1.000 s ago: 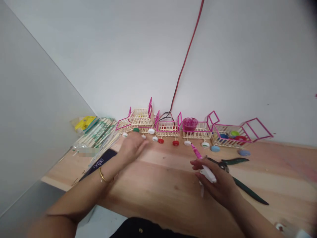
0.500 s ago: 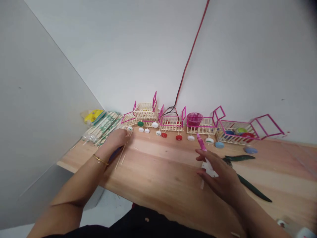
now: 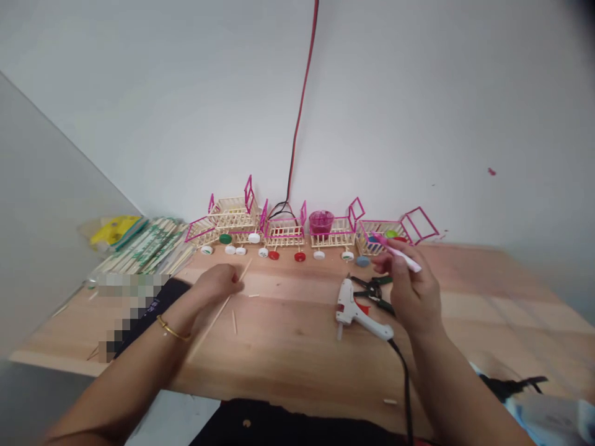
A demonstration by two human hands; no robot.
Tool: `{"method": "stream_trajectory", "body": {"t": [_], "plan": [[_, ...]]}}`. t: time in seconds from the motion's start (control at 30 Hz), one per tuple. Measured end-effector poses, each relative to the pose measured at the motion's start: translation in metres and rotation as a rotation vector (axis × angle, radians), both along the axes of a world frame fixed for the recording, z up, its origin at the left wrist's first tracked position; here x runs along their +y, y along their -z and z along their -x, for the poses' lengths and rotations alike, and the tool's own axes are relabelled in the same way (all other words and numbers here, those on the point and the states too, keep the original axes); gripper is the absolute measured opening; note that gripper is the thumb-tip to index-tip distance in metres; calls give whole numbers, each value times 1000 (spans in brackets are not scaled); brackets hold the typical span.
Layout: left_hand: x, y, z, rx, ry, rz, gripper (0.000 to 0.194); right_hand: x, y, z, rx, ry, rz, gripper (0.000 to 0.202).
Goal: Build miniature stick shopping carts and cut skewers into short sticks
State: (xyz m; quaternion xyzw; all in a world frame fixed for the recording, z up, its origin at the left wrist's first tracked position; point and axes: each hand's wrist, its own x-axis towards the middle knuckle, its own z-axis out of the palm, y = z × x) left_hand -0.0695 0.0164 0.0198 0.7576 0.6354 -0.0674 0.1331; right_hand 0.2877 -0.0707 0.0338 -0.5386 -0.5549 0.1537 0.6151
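My left hand (image 3: 219, 285) is closed on a thin wooden stick (image 3: 209, 331), which slants across the tabletop on the left. Raised over the right of the table, my right hand (image 3: 413, 282) pinches a paintbrush (image 3: 403, 255) with a white handle and a pink end pointing left. Below and left of that hand lies a white glue gun (image 3: 346, 300). Green-handled pliers (image 3: 374, 289) rest just behind it, partly hidden by my fingers. Short stick pieces (image 3: 235, 322) lie beside the long stick.
Several small stick-built carts (image 3: 284, 234) with pink frames and bottle-cap wheels line the wall. One holds a pink-stained cup (image 3: 321, 223). Packs of sticks (image 3: 149, 248) and a yellow bag (image 3: 116, 230) are at left, near a dark item (image 3: 155, 310). A cord (image 3: 408, 384) trails from the glue gun.
The view has swung right. My right hand has lifted the brush off to the right, uncovering the glue gun. My left hand has drawn nearer with the stick.
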Motion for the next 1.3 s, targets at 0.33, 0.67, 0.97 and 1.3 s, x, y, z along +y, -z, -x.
{"method": "stream_trajectory", "body": {"t": [0.33, 0.67, 0.97, 1.3], "plan": [[-8, -8, -18, -628, 109, -24, 11, 24, -29, 25, -281, 98, -28, 33], [-15, -21, -54, -1505, -189, 405, 29, 111, -23, 24, -604, 173, 30, 32], [-15, -21, -67, -1596, -198, 373, 27, 93, -26, 26, -619, 99, 1, 38], [-30, -34, -88, -1650, -5, 429, 26, 8, -2, 79, -168, -476, 352, 28]]}}
